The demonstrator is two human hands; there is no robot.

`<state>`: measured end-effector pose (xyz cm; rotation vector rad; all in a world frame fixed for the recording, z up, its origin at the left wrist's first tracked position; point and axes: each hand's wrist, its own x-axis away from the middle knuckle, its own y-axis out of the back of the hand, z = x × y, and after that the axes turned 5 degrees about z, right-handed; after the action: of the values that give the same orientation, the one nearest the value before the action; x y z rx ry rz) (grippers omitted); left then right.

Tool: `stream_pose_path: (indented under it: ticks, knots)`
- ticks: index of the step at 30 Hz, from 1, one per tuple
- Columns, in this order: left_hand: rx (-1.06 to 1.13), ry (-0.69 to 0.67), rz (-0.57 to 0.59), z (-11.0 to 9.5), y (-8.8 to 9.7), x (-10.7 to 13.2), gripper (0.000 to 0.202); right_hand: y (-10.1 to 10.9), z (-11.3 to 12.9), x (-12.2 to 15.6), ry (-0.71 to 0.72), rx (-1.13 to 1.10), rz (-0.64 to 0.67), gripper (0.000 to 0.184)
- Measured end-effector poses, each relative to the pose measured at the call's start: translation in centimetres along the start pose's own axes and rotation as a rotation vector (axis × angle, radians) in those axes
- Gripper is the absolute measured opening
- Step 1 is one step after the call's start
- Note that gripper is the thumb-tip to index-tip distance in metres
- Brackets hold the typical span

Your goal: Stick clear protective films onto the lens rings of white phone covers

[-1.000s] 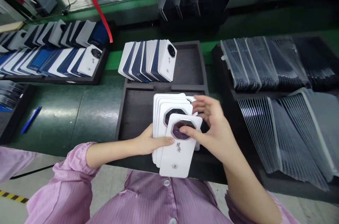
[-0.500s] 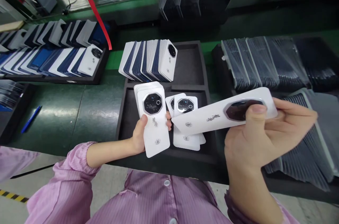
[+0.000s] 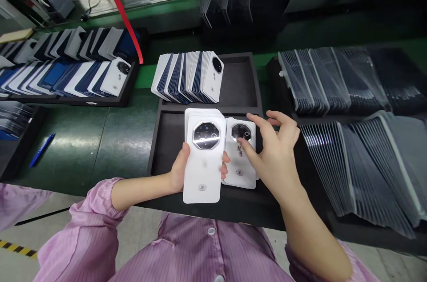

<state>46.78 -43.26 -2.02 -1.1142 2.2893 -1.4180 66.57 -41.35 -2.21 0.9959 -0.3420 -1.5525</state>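
Note:
My left hand (image 3: pixel 179 168) is wrapped round a small stack of white phone back covers (image 3: pixel 203 164), held upright over the front of the dark tray (image 3: pixel 154 139). The top cover has a black octagonal camera window and a small round mark. To its right, more white back covers (image 3: pixel 239 159) lie in the tray, partly overlapped by the held stack. Over their right side is my right hand (image 3: pixel 278 153), thumb and fingers spread, with nothing in it. Its thumb tip overlaps the camera window of the uppermost cover; whether it touches cannot be made out.
Behind, in the same tray, leans a row of white and dark blue covers (image 3: pixel 187 77). Trays of clear and dark sleeves (image 3: pixel 333 79) stand to the right. Another filled tray (image 3: pixel 115 100) stands left, near a blue pen (image 3: pixel 42 149). A red strip (image 3: pixel 122 13) hangs at the back.
The single white cover in my right hand is no longer there, and that hand has moved left to the lying covers and spread its fingers. The held stack has shifted slightly right.

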Motion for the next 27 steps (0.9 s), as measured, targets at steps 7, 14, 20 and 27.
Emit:
stream_pose_path:
  ticks: [7, 14, 20, 27]
  knots:
    - [-0.268, 0.202, 0.008, 1.0, 1.0, -0.2, 0.082, 0.5, 1.1, 0.1, 0.271, -0.216, -0.036, 0.017]
    - [-0.4, 0.231, 0.02, 0.7, 0.9, 0.0, 0.077, 1.0, 1.2, 0.1, 0.285, -0.265, 0.11, 0.014]
    - [-0.449, 0.24, 0.034, 0.7, 0.8, 0.1, 0.077, 1.6, 1.0, 0.1, 0.288, -0.259, 0.153, 0.013]
    - [-0.444, 0.228, 0.05, 0.6, 0.9, 0.1, 0.073, 1.7, 0.9, 0.1, 0.29, -0.222, 0.159, 0.011]
